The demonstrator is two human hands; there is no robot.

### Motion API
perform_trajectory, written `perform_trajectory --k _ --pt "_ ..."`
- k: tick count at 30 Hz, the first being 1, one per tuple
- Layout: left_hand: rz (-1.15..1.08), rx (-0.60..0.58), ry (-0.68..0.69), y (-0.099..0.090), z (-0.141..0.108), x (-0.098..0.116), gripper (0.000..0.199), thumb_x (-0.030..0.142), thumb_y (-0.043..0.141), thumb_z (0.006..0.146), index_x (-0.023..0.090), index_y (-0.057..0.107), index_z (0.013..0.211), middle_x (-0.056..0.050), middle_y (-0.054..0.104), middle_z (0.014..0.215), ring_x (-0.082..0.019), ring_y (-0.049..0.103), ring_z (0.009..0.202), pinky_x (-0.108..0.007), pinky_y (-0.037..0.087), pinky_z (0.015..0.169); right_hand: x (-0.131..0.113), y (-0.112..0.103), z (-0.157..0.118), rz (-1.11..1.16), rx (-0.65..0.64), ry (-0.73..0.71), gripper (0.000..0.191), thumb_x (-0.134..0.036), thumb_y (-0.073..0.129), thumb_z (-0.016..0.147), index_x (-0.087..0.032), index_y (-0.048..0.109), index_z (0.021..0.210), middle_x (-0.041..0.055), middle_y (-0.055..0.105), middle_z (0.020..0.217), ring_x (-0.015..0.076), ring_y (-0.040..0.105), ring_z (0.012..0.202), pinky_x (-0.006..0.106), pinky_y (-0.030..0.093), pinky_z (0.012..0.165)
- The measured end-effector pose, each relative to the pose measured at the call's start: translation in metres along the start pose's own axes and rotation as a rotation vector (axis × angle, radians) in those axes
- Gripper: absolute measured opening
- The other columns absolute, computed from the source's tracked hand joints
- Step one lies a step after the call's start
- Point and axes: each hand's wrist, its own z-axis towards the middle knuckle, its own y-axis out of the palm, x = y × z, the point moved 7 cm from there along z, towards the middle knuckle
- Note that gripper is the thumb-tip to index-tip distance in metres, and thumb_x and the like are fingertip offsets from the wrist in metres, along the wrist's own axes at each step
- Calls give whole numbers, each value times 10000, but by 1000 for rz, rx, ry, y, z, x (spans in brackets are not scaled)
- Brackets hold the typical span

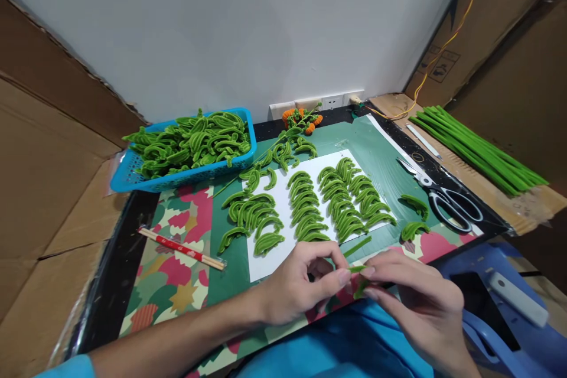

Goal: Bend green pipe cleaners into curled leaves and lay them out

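Near the table's front edge my left hand pinches one end of a short green fuzzy strip between thumb and index finger. My right hand grips the same strip from the right, its fingers closed, with part of the green piece hanging below. Just beyond the hands lies a loose straight green strip. Curved green fuzzy leaves are laid in several columns on a white sheet. Two small leaf bunches rest right of the sheet.
A blue basket heaped with green leaves stands back left. Wrapped chopsticks lie at left, scissors at right. Beyond them are green stems and a white pen. Orange flowers lie near the wall sockets. A blue stool holds a phone.
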Motion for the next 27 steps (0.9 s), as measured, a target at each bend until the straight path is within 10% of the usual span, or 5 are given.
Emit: perform_trajectory --k 27 --pt "206 23 27 1 0 7 418 520 556 1124 176 599 890 33 572 663 -91 456 530 -206 347 507 -6 9 0 -166 -179 -75 253 31 692 977 -205 677 1066 38 766 894 172 770 781 263 658 748"
